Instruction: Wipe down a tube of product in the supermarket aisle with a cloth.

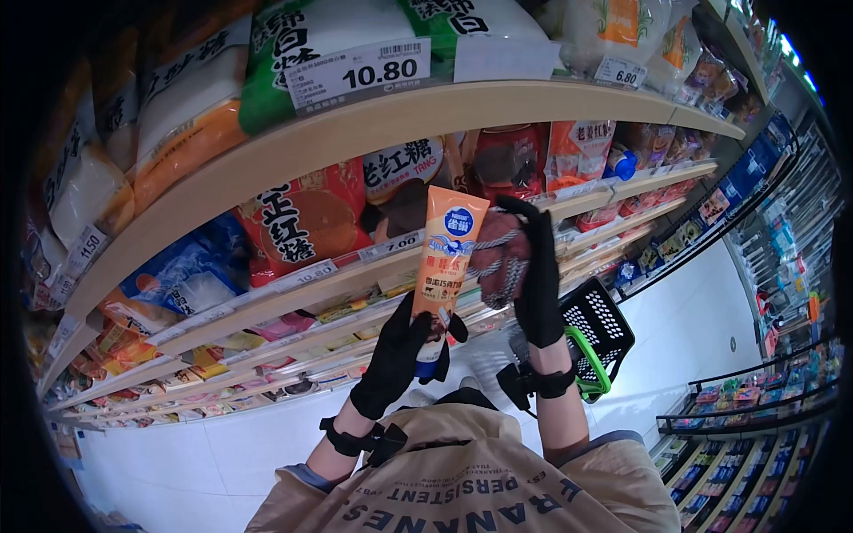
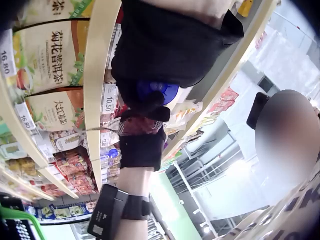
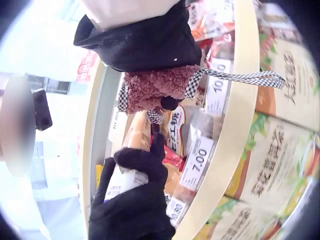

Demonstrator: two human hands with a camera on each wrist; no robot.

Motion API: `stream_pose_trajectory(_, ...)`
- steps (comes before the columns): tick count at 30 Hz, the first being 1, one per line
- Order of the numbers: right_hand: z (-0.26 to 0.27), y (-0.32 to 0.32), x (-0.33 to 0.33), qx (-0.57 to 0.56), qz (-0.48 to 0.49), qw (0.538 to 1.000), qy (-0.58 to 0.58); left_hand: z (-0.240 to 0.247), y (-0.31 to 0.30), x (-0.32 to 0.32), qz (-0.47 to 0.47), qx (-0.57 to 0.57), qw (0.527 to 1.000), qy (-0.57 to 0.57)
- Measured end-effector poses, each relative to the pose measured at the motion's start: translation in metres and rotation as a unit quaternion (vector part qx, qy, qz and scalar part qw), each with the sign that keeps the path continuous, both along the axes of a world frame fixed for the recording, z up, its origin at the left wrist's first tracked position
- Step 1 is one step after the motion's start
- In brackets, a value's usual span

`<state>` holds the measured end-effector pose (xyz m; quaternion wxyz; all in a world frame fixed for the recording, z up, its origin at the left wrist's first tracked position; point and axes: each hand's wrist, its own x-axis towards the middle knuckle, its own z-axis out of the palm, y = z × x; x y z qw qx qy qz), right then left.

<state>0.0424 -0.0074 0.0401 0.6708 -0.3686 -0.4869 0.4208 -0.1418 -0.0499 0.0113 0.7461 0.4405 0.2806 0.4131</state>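
In the head view my left hand (image 1: 393,357) grips an orange tube (image 1: 456,233) near its blue-capped lower end, the tube's flat end up. Beside it, my right hand (image 1: 538,282) holds a fuzzy dark-pink item (image 1: 500,266) with checkered straps. The left wrist view shows my left hand (image 2: 165,50) around the blue cap (image 2: 157,92), with my right hand (image 2: 142,151) beyond. In the right wrist view my right hand (image 3: 145,46) is over the fuzzy item (image 3: 159,89), a strap hanging out to the side; my left hand (image 3: 132,202) wraps the tube (image 3: 138,134) below.
Shelves (image 1: 498,99) of bagged sugar with price tags curve across in front. A black basket (image 1: 601,322) with a green handle (image 1: 593,380) is on the right, past my right wrist. More stocked racks (image 1: 746,444) stand at the far right.
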Motion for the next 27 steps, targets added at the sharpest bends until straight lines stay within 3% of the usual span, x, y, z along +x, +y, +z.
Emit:
stream_pose_trajectory(1,0.005,-0.002,0.002,0.059,-0.029,0.997,-0.039,0.001,0.000,0.000,-0.001,-0.012,0.999,-0.050)
stream_pose_trajectory(5,0.040,-0.018,-0.010,0.015,-0.094,0.994,-0.056,-0.003,0.002,0.004,-0.004,-0.053,0.996,-0.065)
stream_pose_trajectory(6,0.045,-0.017,-0.014,0.109,-0.111,0.961,-0.227,0.000,0.000,0.006,0.003,-0.039,0.998,-0.055)
stream_pose_trajectory(7,0.048,-0.016,-0.020,0.198,-0.122,0.891,-0.390,0.001,-0.001,0.009,0.009,-0.024,0.999,-0.045)
stream_pose_trajectory(10,0.051,-0.019,-0.034,0.241,-0.062,0.835,-0.491,0.000,-0.005,0.009,0.089,-0.021,0.995,-0.049)
stream_pose_trajectory(11,0.050,-0.025,-0.039,0.243,-0.014,0.852,-0.464,0.000,-0.006,0.006,0.112,-0.019,0.993,-0.040)
stream_pose_trajectory(12,0.048,-0.030,-0.043,0.246,0.025,0.857,-0.452,-0.006,-0.008,0.006,0.196,0.008,0.981,0.001)
stream_pose_trajectory(13,0.046,-0.034,-0.047,0.248,0.065,0.861,-0.439,-0.009,-0.008,0.005,0.203,0.008,0.979,0.001)
stream_pose_trajectory(15,0.035,-0.034,-0.050,0.283,0.087,0.853,-0.430,-0.011,-0.009,0.006,0.335,-0.117,0.933,-0.053)
stream_pose_trajectory(16,0.034,-0.033,-0.050,0.267,0.098,0.862,-0.419,-0.014,-0.010,-0.012,0.175,-0.002,0.984,-0.029)
stream_pose_trajectory(17,0.034,-0.033,-0.050,0.249,0.108,0.871,-0.409,-0.015,-0.010,-0.012,0.177,-0.002,0.984,-0.029)
stream_pose_trajectory(19,0.037,-0.023,-0.046,0.311,0.020,0.816,-0.487,-0.010,-0.009,-0.011,0.132,0.004,0.988,-0.076)
stream_pose_trajectory(21,0.039,-0.017,-0.046,0.315,-0.092,0.780,-0.533,0.000,-0.010,-0.005,0.145,0.024,0.988,-0.043)
stream_pose_trajectory(23,0.046,-0.009,-0.045,0.257,-0.169,0.813,-0.494,0.003,-0.011,-0.001,0.076,-0.054,0.990,-0.103)
stream_pose_trajectory(27,0.044,-0.019,-0.055,0.217,-0.097,0.818,-0.524,-0.001,-0.012,-0.001,0.116,-0.043,0.986,-0.111)
